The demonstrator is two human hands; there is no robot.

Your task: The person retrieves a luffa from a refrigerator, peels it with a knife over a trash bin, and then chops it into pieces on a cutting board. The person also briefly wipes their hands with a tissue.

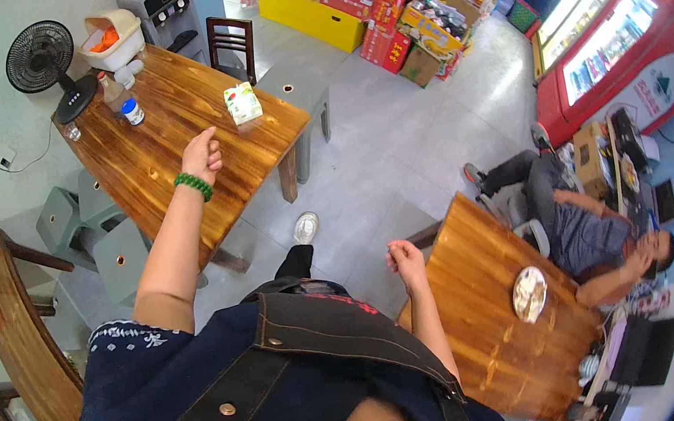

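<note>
My left hand (204,157), with a green bead bracelet (193,187) at the wrist, hangs over a wooden table (185,102). Its fingers are curled and I see nothing in them. A soft pack of tissues (243,103) lies on the table just past that hand. Farther back are a jar with a blue lid (132,111) and a brown bottle (113,94). My right hand (407,259) is in front of me beside a second wooden table (480,267), its fingers also curled with nothing visible in them. On that table rests an oval plate (530,294) with something pale on it.
A black fan (40,59) and a white bin (111,39) stand at the first table's far end. Grey stools (121,260) are on its left, a dark chair (231,47) behind. A seated person (594,227) is at the right. Stacked cartons (386,21) and a red fridge (611,51) are farther off.
</note>
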